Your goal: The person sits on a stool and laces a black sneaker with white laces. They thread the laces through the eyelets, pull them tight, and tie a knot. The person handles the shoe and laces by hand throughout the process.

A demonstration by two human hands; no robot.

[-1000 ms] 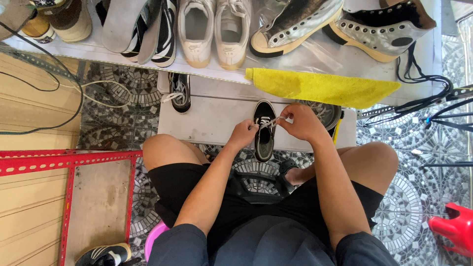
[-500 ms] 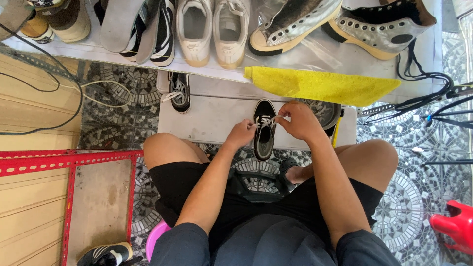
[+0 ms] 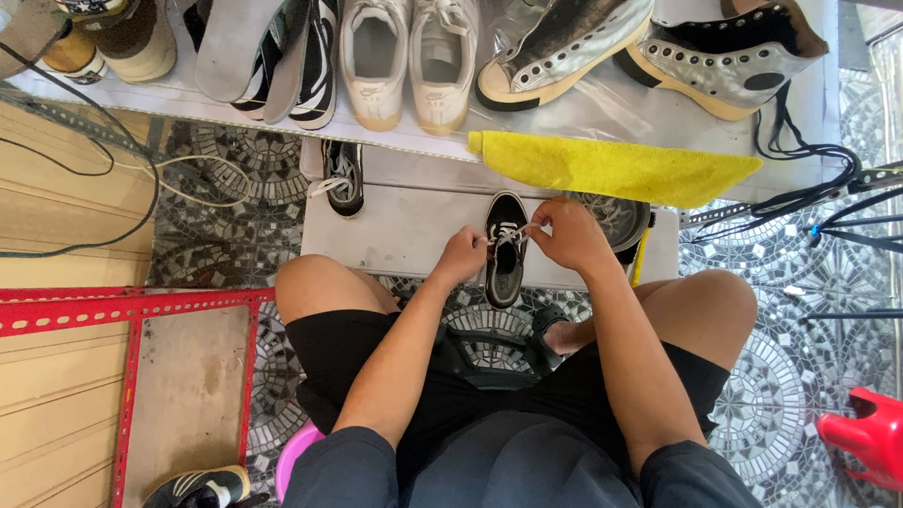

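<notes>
1. Left hand point(image 3: 464, 254) pinches one end of the white shoelace point(image 3: 509, 231) at the left side of the black sneaker point(image 3: 506, 249), fingers pressed together on it.
2. Right hand point(image 3: 569, 233) pinches the other lace end at the sneaker's right side, thumb and forefinger closed on it.
3. The sneaker stands upright on the low grey counter point(image 3: 395, 240), toe pointing away from the person, between the two hands.
4. The lace looks thin, soft and limp, so it seems best held near its stiff tip; the sneaker looks light, its canvas upper yielding and its sole firmer, and would likely shift if tugged hard.
5. Left of the sneaker on the same counter lies a second black sneaker point(image 3: 344, 176); beyond the sneaker a yellow cloth point(image 3: 611, 165) hangs off a shelf point(image 3: 169, 94) of shoes.
</notes>
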